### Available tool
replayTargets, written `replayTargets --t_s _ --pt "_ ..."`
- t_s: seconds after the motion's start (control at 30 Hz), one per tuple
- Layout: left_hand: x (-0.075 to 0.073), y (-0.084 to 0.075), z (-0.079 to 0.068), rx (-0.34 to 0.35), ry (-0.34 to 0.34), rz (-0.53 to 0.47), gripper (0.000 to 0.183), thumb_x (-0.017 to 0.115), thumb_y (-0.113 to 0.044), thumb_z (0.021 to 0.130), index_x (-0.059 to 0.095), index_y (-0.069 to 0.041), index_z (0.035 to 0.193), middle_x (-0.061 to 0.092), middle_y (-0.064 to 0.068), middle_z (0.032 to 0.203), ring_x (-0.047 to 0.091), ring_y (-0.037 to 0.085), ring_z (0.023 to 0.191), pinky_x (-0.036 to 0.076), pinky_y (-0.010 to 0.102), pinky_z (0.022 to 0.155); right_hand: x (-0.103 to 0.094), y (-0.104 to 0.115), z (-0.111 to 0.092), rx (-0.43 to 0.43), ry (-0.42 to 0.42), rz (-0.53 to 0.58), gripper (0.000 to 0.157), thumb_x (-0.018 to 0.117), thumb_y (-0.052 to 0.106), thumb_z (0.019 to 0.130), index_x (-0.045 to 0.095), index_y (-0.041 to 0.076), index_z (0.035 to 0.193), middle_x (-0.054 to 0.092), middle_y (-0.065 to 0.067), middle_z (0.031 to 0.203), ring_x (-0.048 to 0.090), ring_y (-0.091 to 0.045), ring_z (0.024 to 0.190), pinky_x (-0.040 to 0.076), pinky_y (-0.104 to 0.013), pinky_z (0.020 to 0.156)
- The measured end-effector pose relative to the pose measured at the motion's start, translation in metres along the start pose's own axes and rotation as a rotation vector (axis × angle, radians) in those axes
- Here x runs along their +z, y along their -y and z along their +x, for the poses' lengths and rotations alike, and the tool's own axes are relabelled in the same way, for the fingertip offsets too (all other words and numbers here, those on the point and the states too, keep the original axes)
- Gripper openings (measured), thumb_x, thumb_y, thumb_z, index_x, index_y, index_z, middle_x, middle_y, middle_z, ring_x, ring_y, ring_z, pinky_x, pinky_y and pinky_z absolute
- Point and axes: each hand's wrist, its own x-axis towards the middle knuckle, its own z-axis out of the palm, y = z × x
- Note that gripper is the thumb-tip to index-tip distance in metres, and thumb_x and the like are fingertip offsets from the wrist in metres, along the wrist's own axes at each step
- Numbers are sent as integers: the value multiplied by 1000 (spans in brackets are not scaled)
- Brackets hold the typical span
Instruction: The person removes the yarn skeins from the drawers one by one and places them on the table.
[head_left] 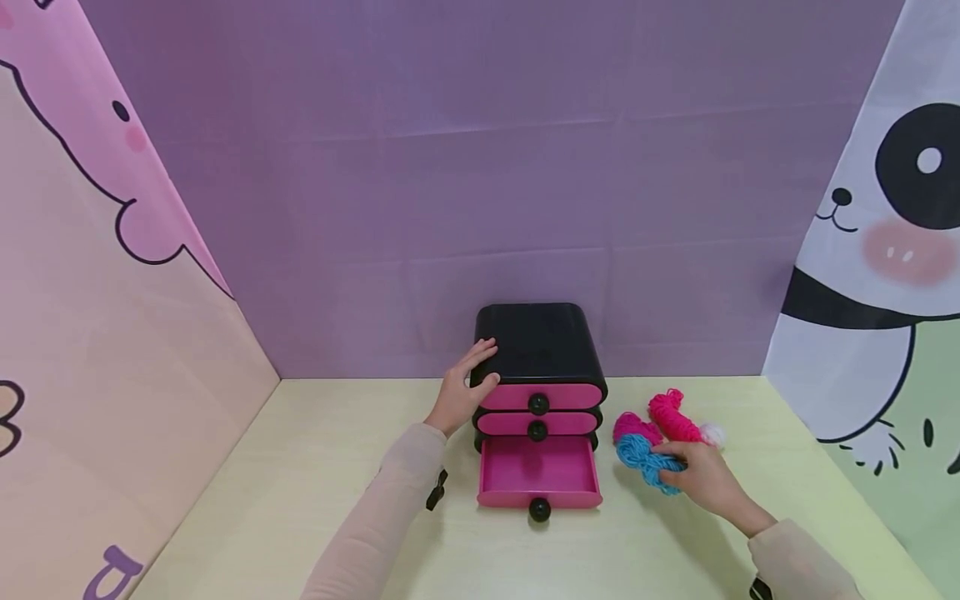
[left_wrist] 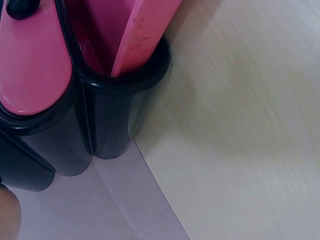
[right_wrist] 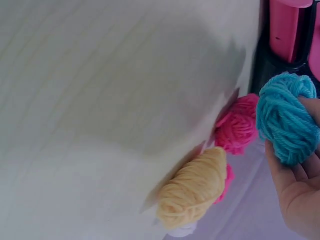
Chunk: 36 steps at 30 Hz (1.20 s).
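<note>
My left hand rests against the upper left side of a black mini drawer unit, fingers extended over its top edge and thumb near the front. The unit's bottom pink drawer is pulled out, its floor showing; the two drawers above are pushed in. To the right of the unit, my right hand grips a blue yarn skein between thumb and fingers. Close by lies a magenta yarn bundle. A cream skein shows in the right wrist view, hidden behind the hand in the head view.
A long bright pink skein and a white ball of yarn lie behind the right hand. The pale wooden table meets a purple backdrop just behind the unit. Printed panels stand on both sides.
</note>
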Motion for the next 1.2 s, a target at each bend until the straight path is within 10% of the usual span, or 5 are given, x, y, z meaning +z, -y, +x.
replayTargets --t_s 1.2 --pt "-1 2 2 -28 7 -2 45 58 -19 89 50 -15 133 39 -7 144 23 9 139 19 44 113 7 -22 -1 -53 107 -105 47 76 11 70 62 -7 110 61 -25 111 55 -40 105 47 -51 87"
